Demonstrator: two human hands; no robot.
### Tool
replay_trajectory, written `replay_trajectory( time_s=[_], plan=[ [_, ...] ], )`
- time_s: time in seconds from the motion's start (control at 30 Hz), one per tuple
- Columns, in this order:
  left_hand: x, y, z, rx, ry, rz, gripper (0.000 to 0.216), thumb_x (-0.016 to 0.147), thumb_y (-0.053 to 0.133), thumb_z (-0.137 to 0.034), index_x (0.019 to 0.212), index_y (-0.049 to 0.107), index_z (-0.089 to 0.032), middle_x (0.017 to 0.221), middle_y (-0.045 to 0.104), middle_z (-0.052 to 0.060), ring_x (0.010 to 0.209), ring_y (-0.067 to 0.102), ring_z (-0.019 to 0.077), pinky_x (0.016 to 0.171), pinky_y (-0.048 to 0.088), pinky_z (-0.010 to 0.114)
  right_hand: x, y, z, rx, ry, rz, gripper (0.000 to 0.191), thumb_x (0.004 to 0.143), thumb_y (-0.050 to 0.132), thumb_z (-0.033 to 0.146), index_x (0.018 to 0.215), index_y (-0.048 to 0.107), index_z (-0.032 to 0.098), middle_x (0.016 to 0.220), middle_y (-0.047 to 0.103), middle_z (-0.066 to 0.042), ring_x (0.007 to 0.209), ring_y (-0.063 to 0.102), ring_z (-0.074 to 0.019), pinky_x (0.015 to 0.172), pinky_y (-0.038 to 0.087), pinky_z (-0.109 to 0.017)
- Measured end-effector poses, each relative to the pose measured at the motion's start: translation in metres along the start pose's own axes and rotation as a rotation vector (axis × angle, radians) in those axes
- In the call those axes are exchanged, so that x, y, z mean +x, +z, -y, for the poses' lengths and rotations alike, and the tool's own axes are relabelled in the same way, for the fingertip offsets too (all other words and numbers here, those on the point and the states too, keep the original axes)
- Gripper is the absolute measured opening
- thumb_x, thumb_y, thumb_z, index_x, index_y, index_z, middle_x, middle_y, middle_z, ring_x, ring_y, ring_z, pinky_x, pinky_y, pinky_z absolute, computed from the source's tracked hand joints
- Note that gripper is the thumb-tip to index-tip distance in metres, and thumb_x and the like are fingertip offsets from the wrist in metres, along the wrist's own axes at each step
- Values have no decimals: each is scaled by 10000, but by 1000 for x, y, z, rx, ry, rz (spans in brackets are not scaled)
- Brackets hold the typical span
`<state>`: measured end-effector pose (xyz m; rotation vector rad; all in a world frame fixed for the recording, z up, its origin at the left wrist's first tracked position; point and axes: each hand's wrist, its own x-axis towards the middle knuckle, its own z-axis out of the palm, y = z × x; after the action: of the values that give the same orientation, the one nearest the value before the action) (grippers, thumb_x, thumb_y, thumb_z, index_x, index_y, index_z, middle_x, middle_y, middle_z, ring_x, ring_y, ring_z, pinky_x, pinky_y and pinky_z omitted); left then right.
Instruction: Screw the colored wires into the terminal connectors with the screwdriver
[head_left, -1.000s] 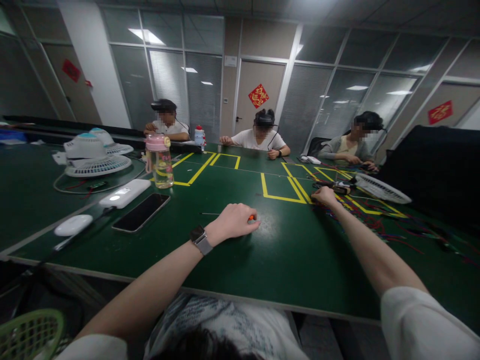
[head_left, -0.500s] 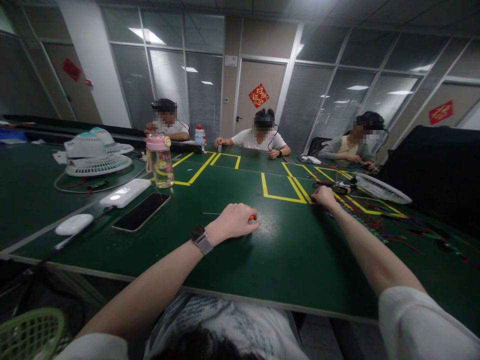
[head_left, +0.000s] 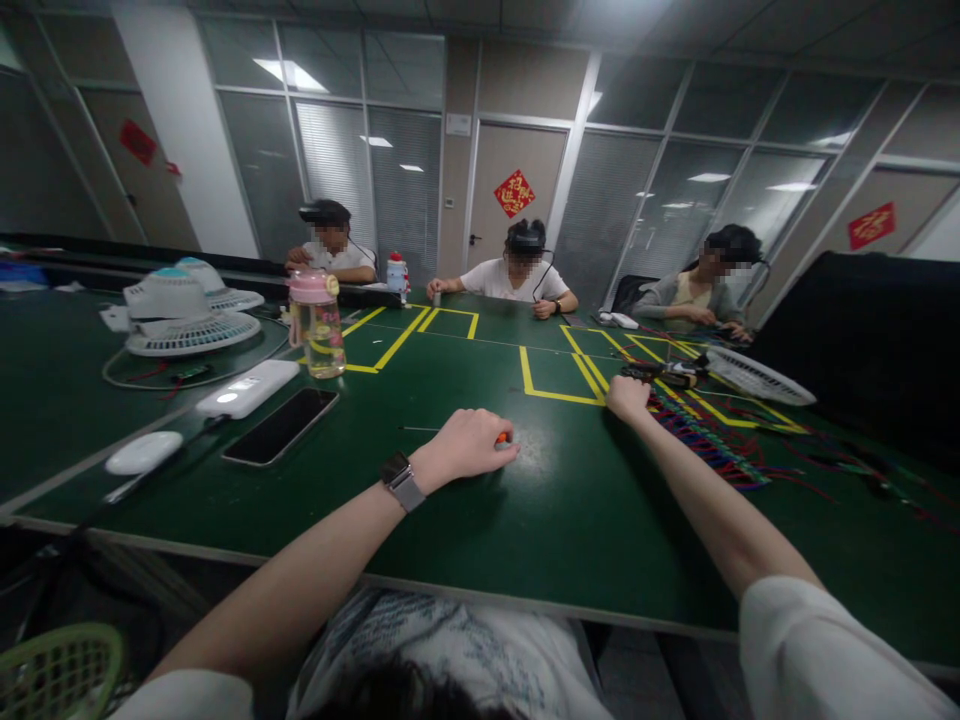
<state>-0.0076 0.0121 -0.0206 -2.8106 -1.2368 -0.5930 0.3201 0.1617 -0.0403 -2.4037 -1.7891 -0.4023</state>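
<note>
Head view: a green worktop [head_left: 585, 500] taped with yellow lines [head_left: 559, 385], glass-walled office behind, left hand [head_left: 469, 443] clenching an orange-tipped tool [head_left: 501, 437], right hand [head_left: 628, 396] closed on coloured wires [head_left: 705, 440].

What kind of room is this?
Probably an office workroom used for assembly: a long green table marked with yellow tape boxes, bundles of coloured wires, and glass partition walls behind.

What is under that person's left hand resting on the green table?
Under the left hand only a small orange tip shows at the fingers, with a thin wire leading left on the green table. The rest is covered.
</note>
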Motion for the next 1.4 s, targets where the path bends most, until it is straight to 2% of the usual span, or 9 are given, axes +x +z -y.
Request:
replay_trajectory(
  time_s=[0.13,0.27,0.47,0.63,0.73,0.83,1.03,1.17,1.4],
  plan=[
    [-1,-2,-2,-16,0,5,311,898,485,-426,871,693,-197,811,714,47,742,660,198,620,431,268,-11,-6,16,63,-150,3,244,842,502,88,963,701,14,965,694,-265,955,655,-309,788,436,-350],
    [-1,-5,-7,-9,-12,-2,297,893,504,-414,877,693,-186,830,702,57,743,652,203,641,457,279,-37,-12,36,180,-423,-11,170,867,532,145,910,693,109,931,703,-154,923,635,-234,772,439,-279],
    [2,-12,-13,-110,-6,-287,353,956,355,-210,1246,543,-137,1080,628,108,957,600,215,860,493,355,-116,-20,63,455,-903,-48,115,900,551,198,877,659,164,905,669,-84,906,583,-188,814,463,-273],
    [5,-19,-12,-259,35,-540,384,962,328,-137,1326,448,-145,1078,581,110,990,550,211,933,467,407,-171,-33,70,759,-1235,-13,144,923,512,179,940,654,164,866,656,-93,846,579,-194,760,489,-306],
    [7,-21,-10,-547,-5,-624,344,972,374,-193,1310,438,-193,1059,573,74,800,593,139,752,524,302,-181,-36,71,857,-1240,30,151,919,525,179,978,664,170,910,673,-93,874,601,-189,781,501,-308],
    [11,-21,-10,-962,-60,-647,274,971,412,-278,1239,435,-222,1050,557,41,590,556,63,514,465,203,-179,-32,72,989,-1152,94,99,882,595,193,915,686,170,898,691,-81,852,631,-180,784,510,-307],
    [19,-12,-13,-1408,-76,-673,174,923,524,-295,1051,441,-212,793,521,-39,540,455,43,496,376,163,-173,-27,77,1150,-1032,252,71,811,685,227,823,691,156,870,688,-69,816,647,-173,760,509,-306],
    [20,-4,-21,-1511,-87,-591,196,913,545,-351,993,436,-208,719,463,-56,540,436,53,496,352,170,-172,-28,77,1191,-1003,311,115,803,695,261,821,691,147,875,685,-69,817,649,-174,761,507,-309],
    [19,-2,-24,-1481,-65,-616,189,925,518,-359,1002,423,-216,718,443,-61,557,422,53,524,349,178,-174,-28,79,1220,-973,356,160,796,700,302,814,690,143,873,682,-62,818,641,-169,778,512,-318]
  ],
)
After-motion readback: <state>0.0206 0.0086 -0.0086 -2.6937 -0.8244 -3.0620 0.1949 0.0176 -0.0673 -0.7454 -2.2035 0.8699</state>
